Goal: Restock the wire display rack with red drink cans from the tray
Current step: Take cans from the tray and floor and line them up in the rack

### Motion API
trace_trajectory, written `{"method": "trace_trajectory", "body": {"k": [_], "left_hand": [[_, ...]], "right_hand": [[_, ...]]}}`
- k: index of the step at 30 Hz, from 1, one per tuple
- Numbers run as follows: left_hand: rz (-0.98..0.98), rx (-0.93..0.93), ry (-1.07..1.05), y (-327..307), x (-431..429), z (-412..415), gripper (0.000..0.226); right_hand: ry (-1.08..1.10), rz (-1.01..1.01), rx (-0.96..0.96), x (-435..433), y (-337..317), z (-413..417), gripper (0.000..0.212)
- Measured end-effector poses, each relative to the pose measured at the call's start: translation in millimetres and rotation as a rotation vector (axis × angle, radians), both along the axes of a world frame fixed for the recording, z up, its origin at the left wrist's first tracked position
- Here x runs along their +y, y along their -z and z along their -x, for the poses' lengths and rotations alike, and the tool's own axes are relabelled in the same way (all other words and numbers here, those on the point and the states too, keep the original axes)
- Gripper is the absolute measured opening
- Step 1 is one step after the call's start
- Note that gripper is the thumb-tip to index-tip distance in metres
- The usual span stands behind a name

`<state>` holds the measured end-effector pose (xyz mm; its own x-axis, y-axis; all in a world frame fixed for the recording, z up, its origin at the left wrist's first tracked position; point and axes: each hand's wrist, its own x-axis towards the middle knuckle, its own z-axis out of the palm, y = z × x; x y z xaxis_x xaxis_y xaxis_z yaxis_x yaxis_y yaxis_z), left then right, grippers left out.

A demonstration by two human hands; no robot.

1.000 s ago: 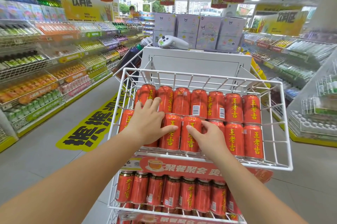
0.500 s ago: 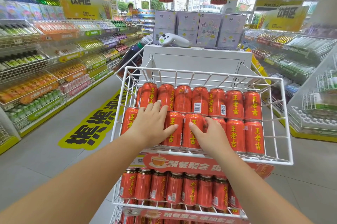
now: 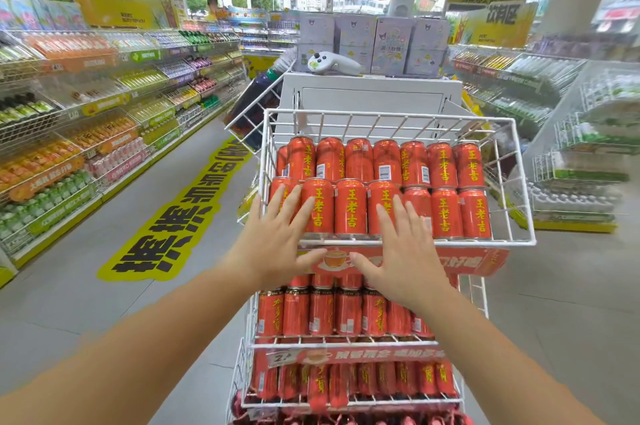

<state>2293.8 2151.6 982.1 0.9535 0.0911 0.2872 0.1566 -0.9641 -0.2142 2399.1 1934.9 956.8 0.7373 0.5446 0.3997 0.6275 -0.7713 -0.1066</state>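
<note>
While splayed, two hands, one rack

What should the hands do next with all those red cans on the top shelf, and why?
Probably pull back and fetch more cans. Both the left hand and the right hand are open and flat, holding nothing, in front of the front row of cans. The top shelf already shows two full rows, so nothing there seems left to fix.

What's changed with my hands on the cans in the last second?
Both hands have let go and drawn back: left hand and right hand now spread open over the rack's front edge instead of gripping front-row cans. The cans stayed in two full rows.
</note>
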Motion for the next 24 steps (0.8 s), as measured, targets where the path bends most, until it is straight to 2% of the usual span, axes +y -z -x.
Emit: {"method": "trace_trajectory", "body": {"k": [4,12,19,24], "left_hand": [[0.042,0.027,0.077,28,12,56,0.094],[0.143,0.093,0.151,129,33,135,0.087],[0.231,0.282,0.084,244,29,175,0.081],[0.301,0.424,-0.005,351,26,184,0.085]], "right_hand": [[0.001,0.081,-0.027,8,27,50,0.095],[-0.027,0.105,0.107,37,123,139,0.092],[-0.05,0.18,0.296,34,235,167,0.094],[-0.088,0.288,0.436,22,348,175,0.093]]}}
